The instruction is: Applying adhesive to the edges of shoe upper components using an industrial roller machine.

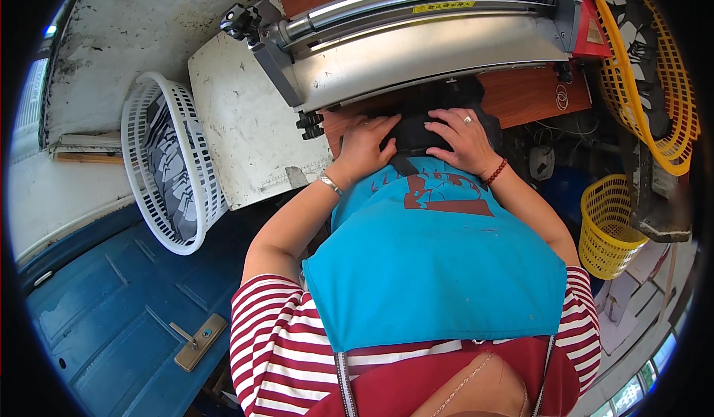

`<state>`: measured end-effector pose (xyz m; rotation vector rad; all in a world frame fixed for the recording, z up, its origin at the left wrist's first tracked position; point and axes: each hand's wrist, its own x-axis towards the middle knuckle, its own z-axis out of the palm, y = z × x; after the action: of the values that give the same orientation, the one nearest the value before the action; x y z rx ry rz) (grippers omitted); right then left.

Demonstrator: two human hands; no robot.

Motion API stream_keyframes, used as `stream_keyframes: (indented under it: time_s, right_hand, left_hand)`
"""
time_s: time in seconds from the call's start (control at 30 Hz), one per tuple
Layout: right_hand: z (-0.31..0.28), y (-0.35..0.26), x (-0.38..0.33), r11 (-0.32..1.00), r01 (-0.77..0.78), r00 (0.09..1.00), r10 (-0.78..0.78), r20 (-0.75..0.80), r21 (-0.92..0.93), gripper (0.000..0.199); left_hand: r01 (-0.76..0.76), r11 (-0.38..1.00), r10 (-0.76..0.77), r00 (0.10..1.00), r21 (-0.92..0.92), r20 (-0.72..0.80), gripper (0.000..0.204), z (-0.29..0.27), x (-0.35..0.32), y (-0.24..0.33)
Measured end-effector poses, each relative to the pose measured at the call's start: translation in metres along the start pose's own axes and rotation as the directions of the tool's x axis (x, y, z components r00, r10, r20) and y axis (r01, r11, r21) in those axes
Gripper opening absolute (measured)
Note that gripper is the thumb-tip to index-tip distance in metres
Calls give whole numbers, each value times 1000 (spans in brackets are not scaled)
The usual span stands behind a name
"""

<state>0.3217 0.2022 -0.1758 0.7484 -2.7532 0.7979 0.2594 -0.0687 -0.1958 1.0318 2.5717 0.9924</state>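
Observation:
Both my hands are at my waist, just in front of the machine. My left hand (365,146) lies at the left edge of a black, fabric-looking thing (413,130), with thumb and forefinger apart. My right hand (466,140), wearing a ring, rests on its right part with the fingers spread. The exact kind of this black thing cannot be made out, and its far side runs under the machine's shadow. Below it hangs my blue apron (439,268). Close beyond my fingers stands a machine with a steel roller (416,2) above a sloping metal plate (431,49).
A white basket (204,186) of grey and black cut pieces stands left, beside a worn white board (242,112). Another yellow basket (632,97) holds similar pieces at the far right; a smaller yellow basket (613,257) sits below. A blue door (111,305) fills the lower left.

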Motion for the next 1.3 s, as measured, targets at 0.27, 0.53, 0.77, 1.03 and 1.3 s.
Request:
stream_keyframes:
  time_s: [0.27, 0.53, 0.77, 1.03, 1.3]
  right_hand:
    - [-2, -13, 12, 900, -430, 893, 414, 179, 65, 62]
    - [-83, -21, 21, 749, -421, 907, 351, 233, 511, 30]
    - [-126, 8, 60, 284, -451, 807, 534, 251, 846, 40]
    - [-119, 25, 80, 717, -461, 850, 526, 28, 522, 21]
    - [-100, -11, 114, 816, -213, 900, -51, -434, -537, 24]
  left_hand:
    - [25, 1000, -25, 999, 10, -24, 42, 4, 7, -21]
    - [-227, 961, 163, 925, -155, -345, 30, -92, 17, 56]
    - [-330, 937, 339, 778, 115, -529, 21, -146, 141, 46]
    - [155, 960, -171, 984, 232, 51, 53, -148, 227, 14]
    - [171, 970, -193, 974, 171, 117, 32, -163, 255, 6]
